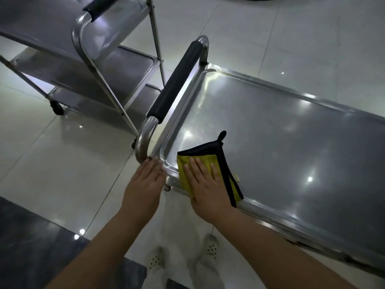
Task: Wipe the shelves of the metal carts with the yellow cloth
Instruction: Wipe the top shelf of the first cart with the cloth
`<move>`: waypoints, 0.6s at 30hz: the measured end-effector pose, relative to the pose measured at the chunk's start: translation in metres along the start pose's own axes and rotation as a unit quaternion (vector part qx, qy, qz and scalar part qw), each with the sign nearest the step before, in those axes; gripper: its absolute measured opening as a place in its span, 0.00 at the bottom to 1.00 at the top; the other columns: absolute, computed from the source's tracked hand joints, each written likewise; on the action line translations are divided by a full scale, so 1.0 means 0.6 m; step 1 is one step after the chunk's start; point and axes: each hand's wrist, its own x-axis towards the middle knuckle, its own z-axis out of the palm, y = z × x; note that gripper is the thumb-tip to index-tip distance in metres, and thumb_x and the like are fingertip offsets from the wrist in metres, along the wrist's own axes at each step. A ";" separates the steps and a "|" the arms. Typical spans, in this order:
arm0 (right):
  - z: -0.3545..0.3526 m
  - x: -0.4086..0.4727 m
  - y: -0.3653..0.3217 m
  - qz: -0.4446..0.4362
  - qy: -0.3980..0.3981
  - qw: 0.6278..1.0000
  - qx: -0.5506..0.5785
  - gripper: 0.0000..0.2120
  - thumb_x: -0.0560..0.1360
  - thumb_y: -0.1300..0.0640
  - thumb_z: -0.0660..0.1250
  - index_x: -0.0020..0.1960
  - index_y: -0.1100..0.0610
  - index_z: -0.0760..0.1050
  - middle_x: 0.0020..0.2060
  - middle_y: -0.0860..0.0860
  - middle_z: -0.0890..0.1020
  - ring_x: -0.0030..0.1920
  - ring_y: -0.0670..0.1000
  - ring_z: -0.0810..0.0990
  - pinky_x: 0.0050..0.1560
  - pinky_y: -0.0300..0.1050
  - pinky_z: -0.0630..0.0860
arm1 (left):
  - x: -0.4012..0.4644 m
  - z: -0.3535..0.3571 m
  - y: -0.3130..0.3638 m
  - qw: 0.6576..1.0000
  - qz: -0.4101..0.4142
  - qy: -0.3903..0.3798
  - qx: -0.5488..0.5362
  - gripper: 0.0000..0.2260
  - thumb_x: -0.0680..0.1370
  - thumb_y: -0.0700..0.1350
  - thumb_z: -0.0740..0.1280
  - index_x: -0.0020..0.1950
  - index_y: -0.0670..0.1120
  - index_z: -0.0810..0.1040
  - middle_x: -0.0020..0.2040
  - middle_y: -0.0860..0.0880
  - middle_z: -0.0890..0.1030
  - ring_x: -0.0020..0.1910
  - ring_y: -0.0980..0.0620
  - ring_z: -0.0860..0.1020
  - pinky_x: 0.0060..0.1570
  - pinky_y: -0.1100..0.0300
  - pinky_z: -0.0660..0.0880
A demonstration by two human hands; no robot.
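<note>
A yellow cloth point(183, 167) with black edging and a black loop lies folded on the near left corner of the top shelf point(270, 132) of the nearer metal cart. My right hand point(205, 182) presses flat on the cloth with straight fingers. My left hand point(143, 184) rests with straight fingers against the cart's corner, at the foot of the bent handle tube point(145, 140). A second metal cart point(87, 65) with several shelves stands at the upper left.
The nearer cart's handle carries a black foam grip point(177, 82). The second cart has a black caster point(56, 107) and its own padded handle point(102, 6). Pale glossy floor tiles point(62, 163) surround both carts. My feet in white shoes point(210, 249) stand below the shelf edge.
</note>
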 end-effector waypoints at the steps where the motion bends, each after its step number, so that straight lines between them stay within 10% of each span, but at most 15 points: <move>1: 0.004 0.004 -0.002 0.004 0.014 1.000 -0.013 0.46 0.64 0.51 0.73 0.77 0.58 0.57 0.75 0.56 0.63 0.75 0.56 0.61 0.73 0.59 0.51 | -0.001 0.008 -0.007 1.000 0.018 -0.002 0.008 0.18 0.72 0.32 0.59 0.60 0.34 0.77 0.62 0.35 0.77 0.64 0.39 0.74 0.72 0.52 0.53; 8: 0.009 0.037 -0.035 0.087 0.089 0.991 -0.052 0.47 0.56 0.60 0.80 0.72 0.65 0.67 0.72 0.61 0.67 0.69 0.58 0.70 0.67 0.52 0.66 | -0.010 0.054 -0.050 0.996 0.056 -0.067 0.033 0.29 0.62 0.32 0.74 0.63 0.32 0.74 0.63 0.34 0.75 0.63 0.39 0.74 0.73 0.52 0.43; 18: 0.018 0.028 -0.035 0.058 0.070 0.989 -0.117 0.41 0.72 0.56 0.70 0.78 0.60 0.51 0.77 0.56 0.57 0.77 0.56 0.55 0.74 0.51 0.46 | -0.048 0.100 0.022 0.997 0.027 0.011 -0.074 0.33 0.69 0.34 0.70 0.72 0.34 0.64 0.70 0.35 0.68 0.70 0.40 0.66 0.72 0.51 0.49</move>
